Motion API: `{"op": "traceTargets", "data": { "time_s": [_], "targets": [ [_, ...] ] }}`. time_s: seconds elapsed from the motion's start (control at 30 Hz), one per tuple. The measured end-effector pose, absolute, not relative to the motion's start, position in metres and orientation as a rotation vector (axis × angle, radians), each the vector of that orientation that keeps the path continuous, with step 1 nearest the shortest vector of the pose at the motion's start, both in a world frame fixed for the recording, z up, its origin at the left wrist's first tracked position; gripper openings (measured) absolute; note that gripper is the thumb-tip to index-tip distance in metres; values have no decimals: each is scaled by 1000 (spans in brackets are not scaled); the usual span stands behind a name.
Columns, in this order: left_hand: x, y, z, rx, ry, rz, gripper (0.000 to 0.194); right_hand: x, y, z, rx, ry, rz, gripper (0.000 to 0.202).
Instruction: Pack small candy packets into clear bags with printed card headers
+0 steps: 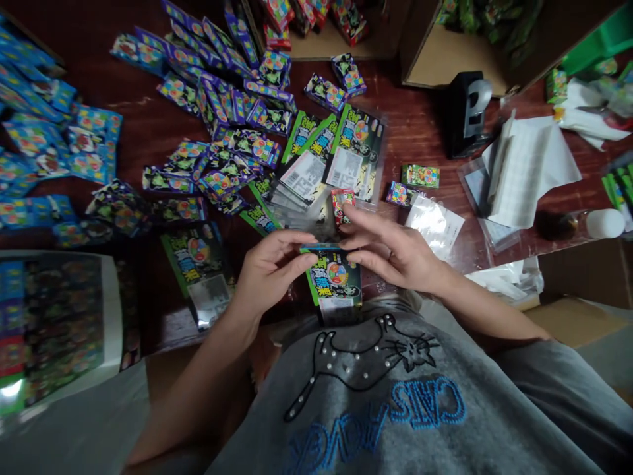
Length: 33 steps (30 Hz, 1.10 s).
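Observation:
Close to my body is a black and green printed packet (333, 277) with a round colour wheel and a pale label at its lower end. A thin blue edge shows along its top. My left hand (277, 274) pinches the packet's upper left corner between thumb and fingers. At the upper right corner, my right hand (395, 251) has its thumb and a finger closed on the edge, while the index finger stretches forward. Just beyond that fingertip lies a small red candy box (341, 203), partly covered by the finger; whether they touch I cannot tell.
Flat printed packets (353, 152) lie ahead, with piled purple boxes (237, 158) and blue boxes (93, 142) leftward. A tape dispenser (467, 115), white sheets (524, 171) and a white-capped bottle (603, 224) are rightward. Cardboard boxes (420, 63) stand at the back.

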<state>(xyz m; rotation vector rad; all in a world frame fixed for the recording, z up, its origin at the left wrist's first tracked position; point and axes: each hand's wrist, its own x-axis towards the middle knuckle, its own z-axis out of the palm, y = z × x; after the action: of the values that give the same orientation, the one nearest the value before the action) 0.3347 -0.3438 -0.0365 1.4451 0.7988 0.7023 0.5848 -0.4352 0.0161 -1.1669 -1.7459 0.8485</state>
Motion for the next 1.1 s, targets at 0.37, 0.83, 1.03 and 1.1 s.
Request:
{"op": "traceTargets", "data": {
  "time_s": [0.37,0.83,1.03,1.1],
  "targets": [
    [357,-355,-20,1587,857,685,11,600,-399,36,-1359,-1834,1069,13],
    [311,-376,-16,1554,1076,818,19,560,-386,18,-1316,-2230,767,22],
    [247,-395,-2,1885,1705,1009,69,449,-280,-13,-1241,-2046,1055,16],
    [237,-395,-12,2038,1817,769,72,404,-253,-24,-1360,-2203,935,14]
  ]
}}
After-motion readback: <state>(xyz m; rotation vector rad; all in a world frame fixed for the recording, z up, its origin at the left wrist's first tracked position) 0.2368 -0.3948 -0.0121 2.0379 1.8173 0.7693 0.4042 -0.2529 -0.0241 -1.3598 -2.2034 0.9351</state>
